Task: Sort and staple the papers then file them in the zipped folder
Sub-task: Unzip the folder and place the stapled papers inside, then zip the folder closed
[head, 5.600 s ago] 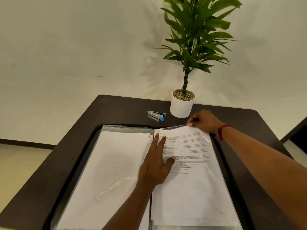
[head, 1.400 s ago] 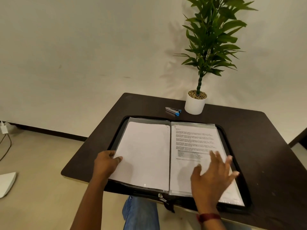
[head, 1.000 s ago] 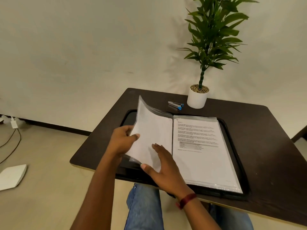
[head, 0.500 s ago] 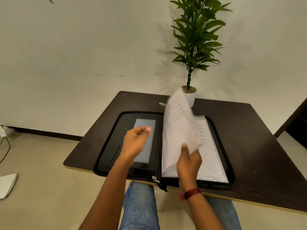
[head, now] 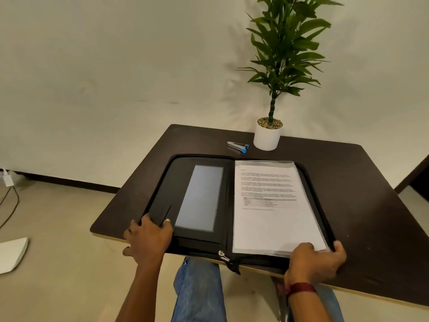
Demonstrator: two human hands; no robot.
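Dark table (head: 371, 205) before a plain pale wall, seen from above and in front. At its near edge lies the folder (head: 162, 196), black and zip-edged, spread open flat; it serves as the landmark for all that follows. Folder's right half: a stack of papers (head: 274, 219) in clear sleeves, the top sheet printed with text and a small table. Folder's left half: bare black lining with a grey rectangular panel (head: 199, 198) set lengthwise. At the folder's near edge, on the spine, a metal zipper pull (head: 223, 255) hangs over the table edge. Left hand (head: 148, 242): closed on the folder's near left corner, fingers over the cover, thumb below. Right hand (head: 316, 261): gripping the folder's near right corner, fingers over the lowest edge of the papers, a dark red band (head: 300, 288) at the wrist. Beyond the folder's far edge, near its middle, lies the stapler (head: 238, 146), silver with a blue end, apart from the folder. Just right of the stapler stands a white pot (head: 267, 138) holding a green plant (head: 285, 49). Below the folder's near edge, blue jeans (head: 197, 291) show under the table.
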